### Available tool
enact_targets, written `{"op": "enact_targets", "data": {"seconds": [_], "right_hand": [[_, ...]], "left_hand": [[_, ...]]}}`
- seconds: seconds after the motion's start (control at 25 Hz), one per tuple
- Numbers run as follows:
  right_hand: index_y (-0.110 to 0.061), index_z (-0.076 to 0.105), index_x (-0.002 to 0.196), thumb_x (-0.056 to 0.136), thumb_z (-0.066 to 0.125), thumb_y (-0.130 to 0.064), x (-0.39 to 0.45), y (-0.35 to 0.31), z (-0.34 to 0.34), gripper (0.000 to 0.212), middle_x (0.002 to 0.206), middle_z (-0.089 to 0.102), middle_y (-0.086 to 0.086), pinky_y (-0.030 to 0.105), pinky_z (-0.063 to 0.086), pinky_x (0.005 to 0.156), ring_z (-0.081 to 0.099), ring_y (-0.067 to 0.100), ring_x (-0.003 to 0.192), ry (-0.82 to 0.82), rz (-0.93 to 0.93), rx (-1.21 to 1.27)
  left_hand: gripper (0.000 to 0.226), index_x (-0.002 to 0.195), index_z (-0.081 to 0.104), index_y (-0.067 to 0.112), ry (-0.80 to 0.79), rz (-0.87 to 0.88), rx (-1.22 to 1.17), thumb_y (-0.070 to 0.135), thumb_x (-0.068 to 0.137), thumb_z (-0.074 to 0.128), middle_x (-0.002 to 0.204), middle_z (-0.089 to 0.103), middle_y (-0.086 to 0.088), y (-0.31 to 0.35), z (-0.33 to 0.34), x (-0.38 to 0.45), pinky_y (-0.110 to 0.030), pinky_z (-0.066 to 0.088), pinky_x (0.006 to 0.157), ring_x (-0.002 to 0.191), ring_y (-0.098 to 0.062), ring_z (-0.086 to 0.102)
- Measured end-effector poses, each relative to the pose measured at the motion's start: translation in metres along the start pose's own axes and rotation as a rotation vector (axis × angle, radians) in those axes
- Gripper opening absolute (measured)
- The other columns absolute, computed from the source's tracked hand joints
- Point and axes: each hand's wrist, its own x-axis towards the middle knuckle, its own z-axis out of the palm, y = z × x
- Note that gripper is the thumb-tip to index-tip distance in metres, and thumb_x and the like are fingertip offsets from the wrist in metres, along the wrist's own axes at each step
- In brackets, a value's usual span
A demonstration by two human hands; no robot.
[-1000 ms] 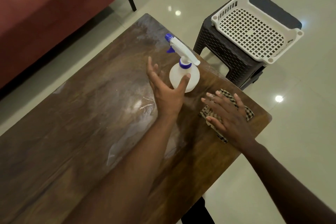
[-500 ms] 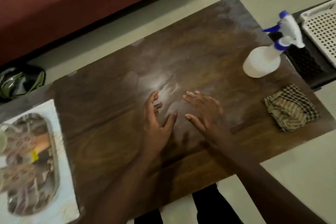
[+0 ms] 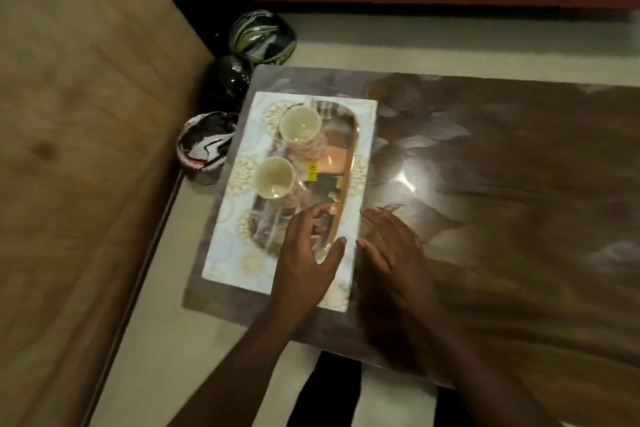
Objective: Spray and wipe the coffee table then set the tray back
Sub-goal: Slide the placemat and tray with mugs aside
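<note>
Tray point(image 3: 341, 149) is sitting on a white mat point(image 3: 363, 135) at the tabletop point(image 3: 502, 184) end nearest the bed point(image 3: 86, 114), two cups point(image 3: 300, 124) riding on the tray's far half. You are reaching in with both hands empty. Left hand point(image 3: 304, 263) is hovering over the tray's near end, fingers point(image 3: 313, 215) spread and curled, thumb beside the rim. Right hand point(image 3: 393, 243) is hanging just right of the mat, fingers loosely open, holding nothing.

Judging by the smeary sheen right of the tray, spraying and wiping look done; setting the tray back is what remains.

Room: right of the tray the tabletop is lying bare. Left of the tray, the tabletop edge is coming close, with helmets point(image 3: 204, 146) on the floor below.
</note>
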Motion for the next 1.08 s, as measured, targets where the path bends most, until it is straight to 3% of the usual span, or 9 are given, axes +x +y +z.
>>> {"op": "enact_targets", "data": {"seconds": [0.12,0.24,0.32,0.44,0.6,0.76,0.96,1.08], "right_hand": [[-0.026,0.047,0.133,0.087,0.039,-0.056,0.022,-0.025,0.059,0.055,0.138,0.049,-0.003,0.039,0.034,0.107,0.042,0.014,0.128,-0.047,0.02,0.051],[-0.013,0.05,0.13,0.087,0.037,-0.054,0.036,-0.02,0.093,0.06,0.135,0.05,0.009,0.041,0.038,0.104,0.045,0.023,0.125,-0.019,0.066,-0.042],[-0.01,0.049,0.13,0.087,0.036,-0.053,0.042,-0.008,0.11,0.062,0.133,0.049,0.016,0.047,0.042,0.1,0.047,0.033,0.123,0.027,0.119,-0.139],[-0.004,0.048,0.128,0.085,0.036,-0.052,0.049,-0.003,0.128,0.066,0.126,0.049,0.025,0.049,0.043,0.094,0.048,0.041,0.116,0.139,0.234,-0.181],[0.002,0.046,0.124,0.081,0.05,-0.027,0.059,-0.011,0.149,0.052,0.121,0.05,0.029,0.049,0.045,0.089,0.048,0.044,0.111,0.254,0.294,-0.29],[0.002,0.042,0.131,0.081,0.059,-0.005,0.064,0.0,0.161,0.053,0.122,0.05,0.03,0.053,0.045,0.09,0.049,0.046,0.11,0.335,0.327,-0.338],[0.005,0.038,0.136,0.08,0.057,-0.002,0.063,-0.008,0.159,0.06,0.123,0.051,0.029,0.054,0.043,0.094,0.048,0.045,0.112,0.265,0.346,-0.26],[0.0,0.038,0.139,0.089,0.046,-0.006,0.058,-0.011,0.161,0.051,0.129,0.05,0.027,0.054,0.039,0.1,0.045,0.043,0.121,0.277,0.368,-0.213]], "left_hand": [[0.043,0.118,0.054,0.033,0.158,-0.088,-0.022,0.014,0.084,0.07,0.116,0.056,0.007,-0.046,-0.057,0.007,-0.016,0.049,0.081,0.098,0.002,0.059],[0.032,0.114,0.057,0.022,0.314,-0.203,0.017,0.011,0.086,0.068,0.112,0.058,-0.001,-0.09,-0.078,0.015,-0.03,0.052,0.08,0.093,-0.012,0.059],[0.03,0.114,0.057,0.015,0.335,-0.286,0.059,0.012,0.087,0.067,0.116,0.058,-0.005,-0.123,-0.081,0.021,-0.037,0.051,0.084,0.1,-0.021,0.059],[0.033,0.118,0.056,0.011,0.304,-0.359,0.139,0.018,0.088,0.066,0.122,0.058,-0.011,-0.161,-0.083,0.037,-0.04,0.046,0.092,0.114,-0.031,0.056],[0.046,0.126,0.053,0.011,0.266,-0.427,0.301,0.03,0.086,0.067,0.129,0.055,-0.013,-0.182,-0.086,0.062,-0.043,0.036,0.103,0.123,-0.032,0.049],[0.065,0.132,0.049,0.009,0.263,-0.461,0.385,0.047,0.083,0.068,0.131,0.052,-0.015,-0.187,-0.087,0.075,-0.046,0.041,0.097,0.119,-0.035,0.048],[0.084,0.13,0.052,0.008,0.132,-0.587,0.338,0.068,0.073,0.067,0.128,0.057,-0.015,-0.189,-0.106,0.102,-0.045,0.039,0.1,0.121,-0.036,0.049],[0.069,0.118,0.065,0.015,0.06,-0.561,0.046,0.057,0.066,0.08,0.115,0.071,-0.004,-0.191,-0.116,0.111,-0.035,0.05,0.09,0.108,-0.024,0.064]]}}
